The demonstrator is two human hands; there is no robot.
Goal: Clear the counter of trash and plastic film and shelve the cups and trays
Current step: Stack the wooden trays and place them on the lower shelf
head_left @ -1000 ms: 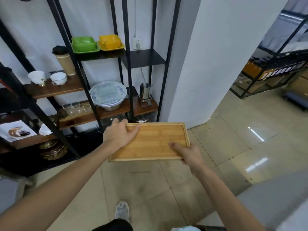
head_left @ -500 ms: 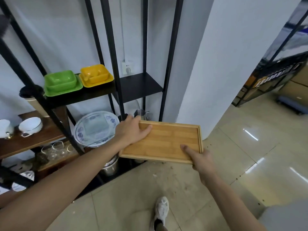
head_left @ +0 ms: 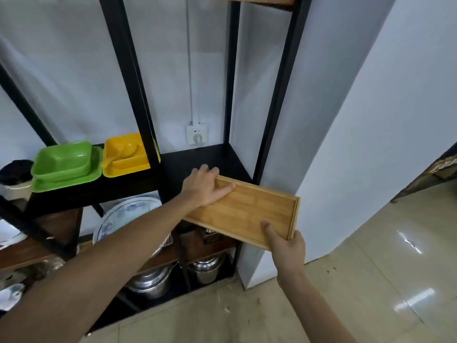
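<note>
- Bamboo tray (head_left: 249, 211) held level in the air at the front edge of the black shelf (head_left: 197, 160), far left corner just over that edge, the rest hanging out in front of the shelf.
- Left hand (head_left: 204, 188) closed on the tray's far left corner, thumb lying flat on the inner face, fingers curled over the far rim toward the shelf.
- Right hand (head_left: 288, 247) gripping the near right corner, the one farthest out from the shelf, thumb pressed on the tray's top, other fingers hidden beneath.
- Tray tilted slightly, near right corner lower than the corner by the shelf.
- Yellow dish (head_left: 125, 155) set on the same black shelf, left of the tray, partly behind a black upright of the rack (head_left: 128, 78).
- Green dish (head_left: 64, 165) on the shelf too, left of the yellow one, just beside it.
- Dark-lidded paper cup (head_left: 14, 178) beyond the shelf's left end and a little lower.
- White wall socket (head_left: 196, 133) on the wall behind the shelf, just above its back edge.
- Blue-patterned white plate (head_left: 126, 216) below the shelf, partly covered by the left forearm.
- Steel pots (head_left: 207, 268) on the lowest level under the shelf, near the tiled floor (head_left: 371, 280).
- White wall panel (head_left: 371, 120) standing right of the shelf, beside the rack's right post.
</note>
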